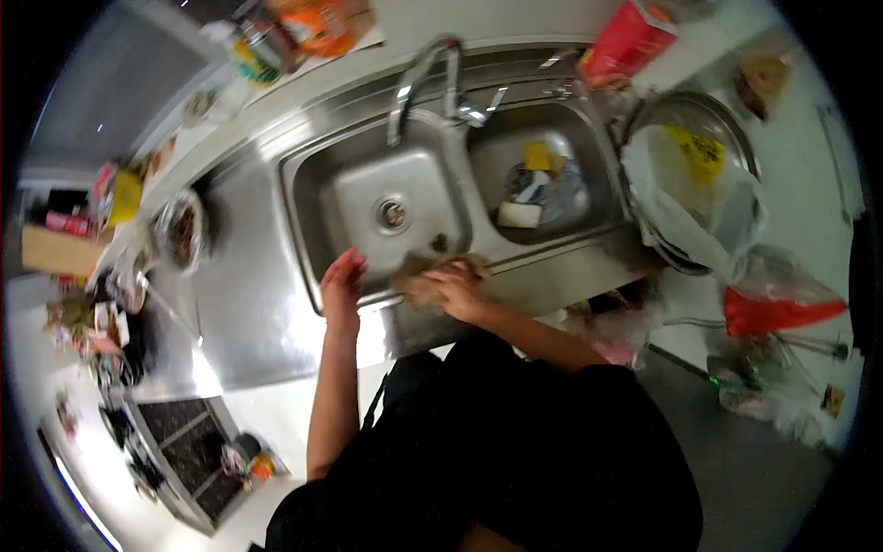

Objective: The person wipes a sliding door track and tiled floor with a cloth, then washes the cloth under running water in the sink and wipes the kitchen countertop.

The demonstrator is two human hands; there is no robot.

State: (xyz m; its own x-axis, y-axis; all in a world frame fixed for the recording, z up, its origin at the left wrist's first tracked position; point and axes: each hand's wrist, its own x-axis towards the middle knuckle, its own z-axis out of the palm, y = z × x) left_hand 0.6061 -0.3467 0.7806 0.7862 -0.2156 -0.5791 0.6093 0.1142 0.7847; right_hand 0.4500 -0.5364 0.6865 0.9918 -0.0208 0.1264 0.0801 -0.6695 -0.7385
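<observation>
My right hand (458, 289) presses on a crumpled brownish cloth (418, 281) at the front rim of the sink, its fingers bent over the fabric. To the left, my left hand (343, 278) hovers by the front left corner of the large basin (349, 189), fingers loosely stretched with nothing in them. A small dark clump (440, 243) lies in that basin near the cloth. The drain (394, 213) shows in the basin's floor. Motion softens the outlines of both hands and the cloth.
A curved faucet (451, 83) rises behind the basins. The smaller basin (589, 138) holds a yellow sponge (537, 156), a pale block (519, 215) and dark scraps. Right of it sits a plastic bag (676, 184) on a round metal pan. A lined bowl (182, 230) stands at left.
</observation>
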